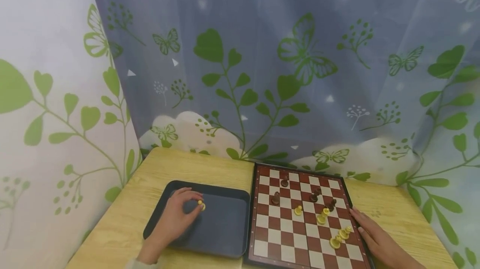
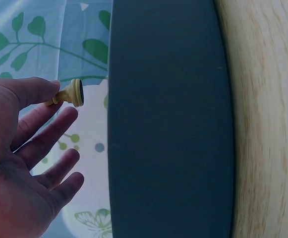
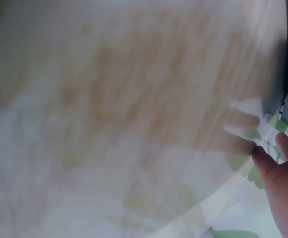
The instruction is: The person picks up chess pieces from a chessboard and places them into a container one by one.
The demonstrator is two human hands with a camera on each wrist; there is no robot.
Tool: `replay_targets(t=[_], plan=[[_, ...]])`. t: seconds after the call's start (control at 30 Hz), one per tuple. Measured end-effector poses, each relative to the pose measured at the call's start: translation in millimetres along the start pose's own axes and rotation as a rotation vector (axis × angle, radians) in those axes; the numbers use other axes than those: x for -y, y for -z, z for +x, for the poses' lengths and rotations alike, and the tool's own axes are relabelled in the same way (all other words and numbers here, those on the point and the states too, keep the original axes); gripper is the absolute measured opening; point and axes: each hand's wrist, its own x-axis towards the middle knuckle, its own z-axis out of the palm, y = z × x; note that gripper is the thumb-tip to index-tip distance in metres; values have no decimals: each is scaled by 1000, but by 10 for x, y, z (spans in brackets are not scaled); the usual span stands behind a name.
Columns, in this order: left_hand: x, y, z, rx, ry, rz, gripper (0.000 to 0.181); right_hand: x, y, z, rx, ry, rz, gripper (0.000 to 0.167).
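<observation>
From my end, the yellow chess piece (image 1: 201, 205) sits left of centre in the lower part of the head frame, over the dark tray (image 1: 221, 225), its top end pinched between thumb and forefinger of the left hand (image 1: 174, 217), whose other fingers spread loosely. I'd judge it light, stiff and smooth, not fragile but apt to twist, so I'd favour a gentle pinch on the narrow stem above the flared base. At lower right I see the right hand (image 1: 378, 237), fingers extended along the chessboard (image 1: 286, 252), gripping nothing.
</observation>
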Motion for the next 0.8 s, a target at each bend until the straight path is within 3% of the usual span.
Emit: replay_targets(t=[0.13, 0.3, 0.53, 0.8], plan=[[-1, -3, 4, 4, -3, -13, 15, 7, 12, -2, 15, 2, 11, 47], [7, -13, 8, 21, 20, -15, 15, 28, 39, -25, 60, -63, 45, 50], [12, -15, 12, 29, 29, -19, 15, 53, 71, -21, 105, -164, -40, 53], [0, -22, 16, 26, 22, -9, 15, 76, 89, -26, 128, -199, -44, 54]])
